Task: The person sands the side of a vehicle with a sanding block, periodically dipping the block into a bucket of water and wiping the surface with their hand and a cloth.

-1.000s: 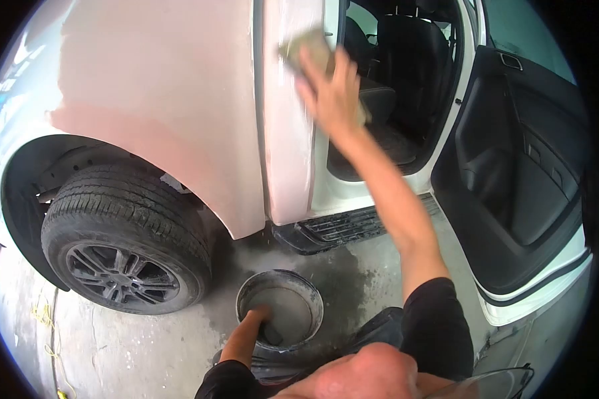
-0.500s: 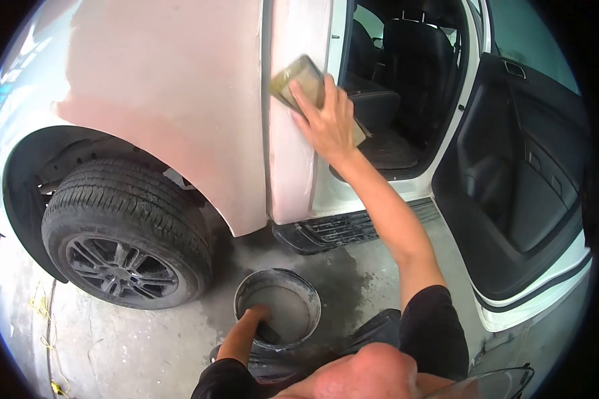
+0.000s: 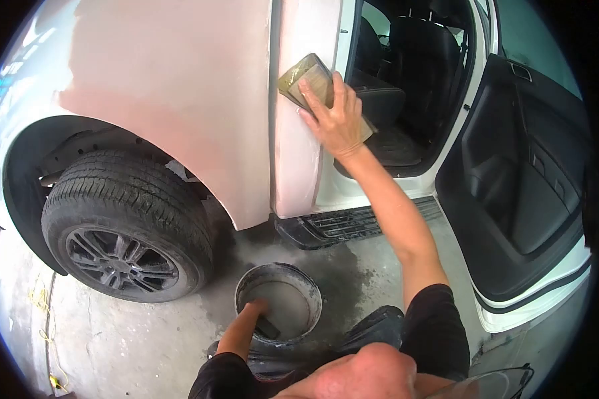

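Note:
My right hand (image 3: 339, 123) grips a sanding block (image 3: 301, 81) wrapped in tan sheet, its fingers spread over the top. The block lies slantwise on the pinkish, primed body pillar (image 3: 296, 153) next to the open rear door. Low in front of me, my left hand (image 3: 256, 307) reaches into a bucket (image 3: 315, 292) of cloudy grey water (image 3: 289, 309); its fingers are hidden. A dark, flat object (image 3: 267, 327) shows in the bucket beside that hand, and I cannot tell whether the hand holds it.
The white vehicle's primed rear panel (image 3: 173, 86) and rear wheel (image 3: 123, 233) are at left. A black side step (image 3: 346, 225) runs under the doorway. The open door (image 3: 519, 173) stands at right. A yellow cord (image 3: 43, 302) lies on the wet-patched concrete floor (image 3: 160, 339).
The right hand and sanding block appear slightly further right, much like the vehicle around them as the view shifts. The left hand stays in the bucket, with more of the dark object showing.

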Available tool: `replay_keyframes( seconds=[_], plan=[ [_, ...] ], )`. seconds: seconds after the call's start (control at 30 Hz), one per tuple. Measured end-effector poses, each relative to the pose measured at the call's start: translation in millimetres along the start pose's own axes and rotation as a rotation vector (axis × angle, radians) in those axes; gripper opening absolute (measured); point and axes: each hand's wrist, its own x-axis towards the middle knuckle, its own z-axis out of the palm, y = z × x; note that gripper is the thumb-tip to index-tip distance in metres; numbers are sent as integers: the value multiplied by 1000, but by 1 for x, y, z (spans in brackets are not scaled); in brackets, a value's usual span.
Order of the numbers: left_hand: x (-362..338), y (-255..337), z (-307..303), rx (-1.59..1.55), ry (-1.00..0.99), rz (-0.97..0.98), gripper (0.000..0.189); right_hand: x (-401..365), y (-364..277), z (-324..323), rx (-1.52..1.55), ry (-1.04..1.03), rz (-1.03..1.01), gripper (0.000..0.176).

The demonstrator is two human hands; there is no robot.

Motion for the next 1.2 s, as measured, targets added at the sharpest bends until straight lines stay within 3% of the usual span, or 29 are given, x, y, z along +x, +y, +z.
replay_keyframes(
  seconds=[0.1, 0.17, 0.27, 0.33, 0.37, 0.4, 0.47, 0.57, 0.63, 0.7, 0.8, 0.83, 0.9, 0.93, 1.03, 1.1, 1.2],
  plan=[
    [9, -12, 17, -2, 17, -25, 38, 54, 21, -8, -112, -94, 2, 62],
    [15, -9, 10, -23, -66, -12, 40, 115, 60, 7, 61, -148, 147, 60],
    [28, -27, 36, -56, 190, -158, 51, 159, 40, -10, 33, 57, 356, 55],
    [11, -13, 17, -2, 66, -96, 45, 91, 19, -1, 5, -54, 239, 62],
    [0, -4, 3, 27, 3, -62, 43, 42, -12, -1, -159, -47, 144, 64],
    [-5, -1, -2, 26, -6, -44, 44, -14, -33, 4, -131, -31, 55, 54],
    [0, -3, 4, 14, 29, -23, 45, -81, -43, 5, 23, -45, -17, 57],
    [-1, -7, 5, 6, 51, -18, 47, -23, -15, 0, -88, -12, -141, 61],
    [-4, -3, 1, 33, 24, -34, 47, 62, 4, -15, -67, -153, 70, 65],
    [-2, -7, 5, 44, 13, -46, 46, 118, 9, -20, 81, -92, 254, 57],
    [1, -7, 7, -17, 87, -36, 43, 54, -11, 3, -90, -63, 168, 65],
    [-7, -7, 9, -73, 147, -35, 42, 6, -29, 6, -166, -37, 26, 57],
    [-17, -5, 8, -119, 227, -19, 40, -85, -48, 11, 10, -26, -119, 50],
    [-19, -3, 5, -83, 222, -15, 40, -90, -46, 8, 18, -42, -141, 51],
    [-27, 8, -11, 34, 230, 13, 37, -33, -17, 4, -106, -61, -208, 55],
    [-15, 1, -5, 34, 160, 17, 37, 51, -1, -12, -31, -162, 60, 58],
    [5, -9, 4, 20, 34, 5, 38, 78, -1, -5, 21, 32, 178, 60]
  ],
)
